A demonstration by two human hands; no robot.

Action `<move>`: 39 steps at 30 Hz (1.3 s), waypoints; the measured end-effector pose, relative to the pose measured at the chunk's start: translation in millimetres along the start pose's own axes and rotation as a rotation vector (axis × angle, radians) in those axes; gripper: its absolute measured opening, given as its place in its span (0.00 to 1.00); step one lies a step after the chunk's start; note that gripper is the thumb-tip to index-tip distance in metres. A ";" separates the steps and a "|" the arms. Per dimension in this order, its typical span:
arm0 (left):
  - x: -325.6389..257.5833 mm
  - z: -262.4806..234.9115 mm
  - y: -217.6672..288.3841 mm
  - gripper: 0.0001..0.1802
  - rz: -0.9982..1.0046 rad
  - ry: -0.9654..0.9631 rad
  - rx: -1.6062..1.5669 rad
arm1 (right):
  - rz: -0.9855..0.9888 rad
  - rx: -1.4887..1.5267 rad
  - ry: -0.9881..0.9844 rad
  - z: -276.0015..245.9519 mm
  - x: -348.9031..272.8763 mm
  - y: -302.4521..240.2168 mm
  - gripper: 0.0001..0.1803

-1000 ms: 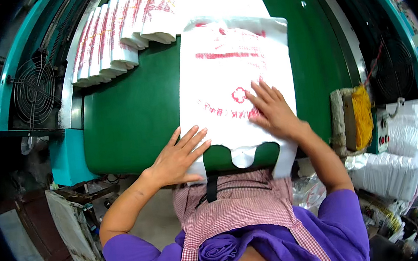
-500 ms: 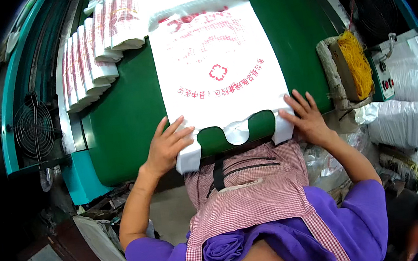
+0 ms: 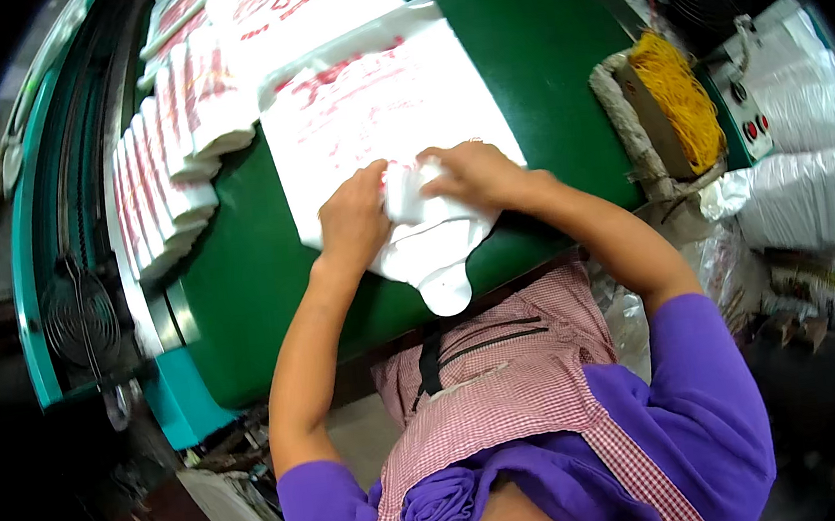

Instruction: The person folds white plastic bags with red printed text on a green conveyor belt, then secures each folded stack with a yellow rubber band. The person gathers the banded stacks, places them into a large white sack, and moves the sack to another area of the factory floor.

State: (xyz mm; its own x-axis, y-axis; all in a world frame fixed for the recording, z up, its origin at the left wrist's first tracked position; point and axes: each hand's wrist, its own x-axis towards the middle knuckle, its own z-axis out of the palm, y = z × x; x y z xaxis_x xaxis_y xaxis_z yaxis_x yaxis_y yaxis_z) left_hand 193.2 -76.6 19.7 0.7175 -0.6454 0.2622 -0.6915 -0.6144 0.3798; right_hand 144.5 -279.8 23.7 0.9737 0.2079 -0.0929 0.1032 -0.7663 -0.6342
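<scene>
Centrally, the fingers (image 3: pixel 384 178) of the left hand (image 3: pixel 353 221) and those of the right hand (image 3: pixel 475 175) meet over a bunched fold of a white plastic bag stack (image 3: pixel 372 104). Both hands curl closed on the gathered handle end, the left from the near-left side, the right from the right, knuckles up. One rounded handle loop (image 3: pixel 445 288) hangs free below the hands, lapping over the near edge of the green tabletop (image 3: pixel 238 278). The stack's flat body, printed in red, lies on the green surface and extends away from the hands toward the far side. Left of it, a row of folded bag bundles (image 3: pixel 163 174) lies overlapped along the tabletop's left edge. Right of the right forearm, a bundle of yellow ties (image 3: pixel 678 95) rests in a tray, with piled white bags (image 3: pixel 809 152) beyond. Below, a checked pink apron (image 3: pixel 494 374) over a purple shirt fills the foreground.
</scene>
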 end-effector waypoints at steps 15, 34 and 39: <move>13.6 -17.0 -1.8 0.13 -0.077 -0.400 -0.329 | -0.418 -0.062 0.329 -28.1 -31.1 -13.8 0.27; -36.4 -8.9 11.6 0.13 -0.028 -0.276 -0.180 | -0.363 0.002 0.293 18.3 -11.6 23.2 0.22; 40.4 -23.1 -11.5 0.12 -0.185 -0.542 -0.217 | -0.508 -0.153 0.295 -1.4 -35.7 -5.4 0.31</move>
State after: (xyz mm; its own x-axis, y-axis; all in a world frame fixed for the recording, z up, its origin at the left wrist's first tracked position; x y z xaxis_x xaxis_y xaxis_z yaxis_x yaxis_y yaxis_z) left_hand 232.1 -85.1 46.4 0.6396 -0.7109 -0.2924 -0.4857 -0.6686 0.5630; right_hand 109.5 -284.0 31.5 0.8079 0.4104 0.4228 0.5766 -0.6988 -0.4234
